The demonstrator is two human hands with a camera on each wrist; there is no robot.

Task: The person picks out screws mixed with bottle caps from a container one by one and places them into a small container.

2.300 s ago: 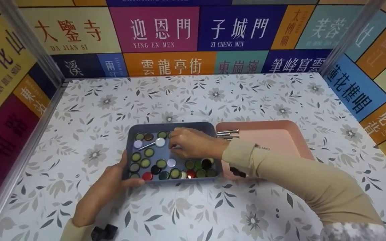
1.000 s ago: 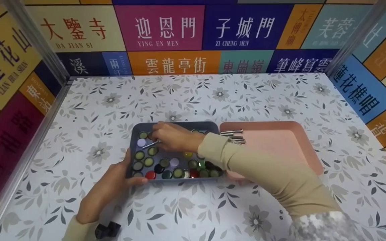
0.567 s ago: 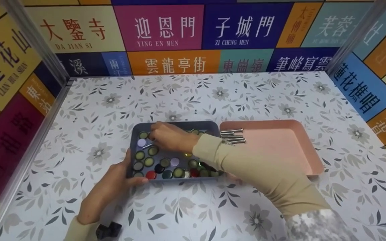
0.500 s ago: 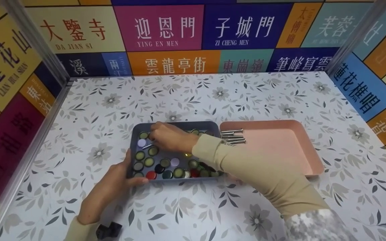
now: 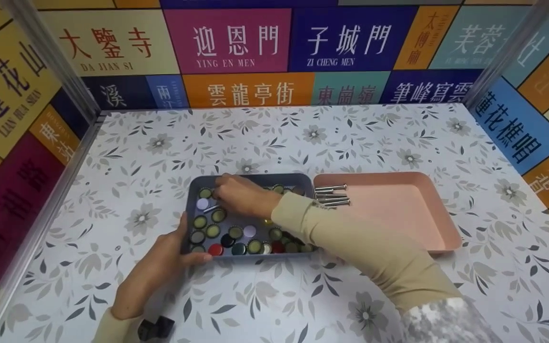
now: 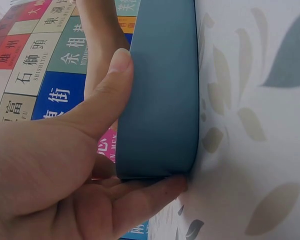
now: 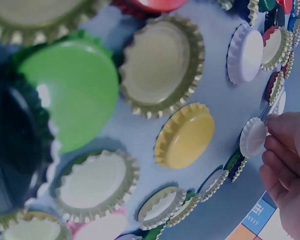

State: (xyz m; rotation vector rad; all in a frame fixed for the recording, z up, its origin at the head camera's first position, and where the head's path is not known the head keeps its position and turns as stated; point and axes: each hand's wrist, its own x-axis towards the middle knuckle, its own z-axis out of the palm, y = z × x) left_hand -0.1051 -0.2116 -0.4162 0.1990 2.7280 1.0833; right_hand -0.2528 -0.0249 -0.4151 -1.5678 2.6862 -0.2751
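My left hand [image 5: 160,259] grips the near left corner of a blue-grey tray [image 5: 255,257], thumb at the front wall and fingers along the left side. Bottle caps lie all over this tray, among them a red cap [image 5: 215,249] and a lilac cap [image 5: 249,231]; many are turned inside up. Over the tray's back left, my right hand [image 5: 241,195] pinches a silver screw [image 5: 211,209], whose shaft sticks out toward the left. The right wrist view shows the fingertips right beside a white cap [image 7: 253,137], with a yellow cap [image 7: 186,136] farther off.
A pink tray [image 5: 398,205] stands against the right side of the blue-grey one, with several silver screws [image 5: 332,187] at its left end. My right forearm crosses its near left corner. The tablecloth [image 5: 136,157] is floral, with lettered panels [image 5: 236,43] behind.
From the middle of the blue-grey tray, my right hand has moved left to the screw and taken hold of it. It barely moves over the last half second. My left hand keeps its place.
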